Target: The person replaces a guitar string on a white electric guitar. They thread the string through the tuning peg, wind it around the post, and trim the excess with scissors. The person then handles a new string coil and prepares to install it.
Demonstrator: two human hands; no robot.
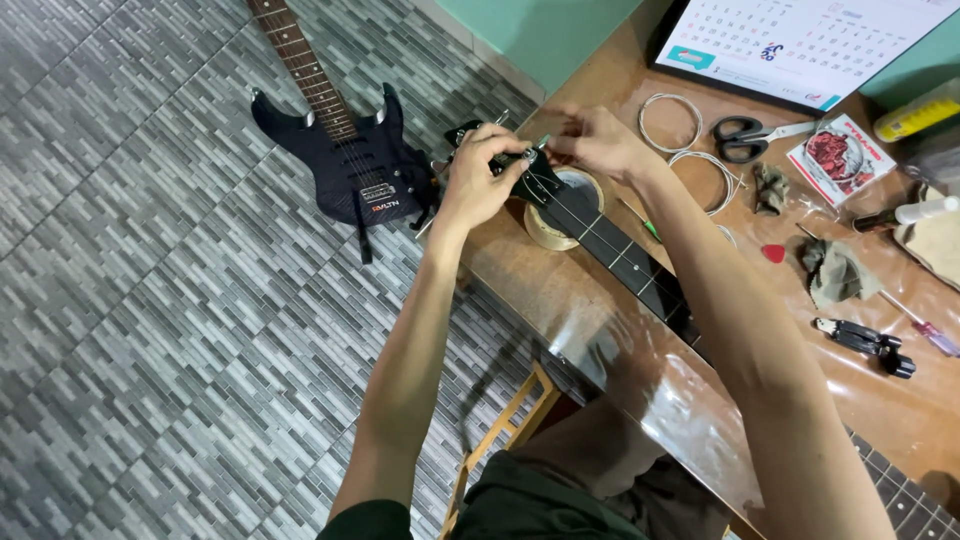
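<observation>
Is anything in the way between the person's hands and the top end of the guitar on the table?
No. Both the left hand and the right hand are already on the guitar headstock, which lies over a roll of tape. Nothing visible sits between.

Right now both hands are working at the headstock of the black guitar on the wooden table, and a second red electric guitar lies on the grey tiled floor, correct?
Nearly: the head view shows the floor guitar is dark blue-black, not red. Both hands, left hand and right hand, are at the headstock.
</observation>
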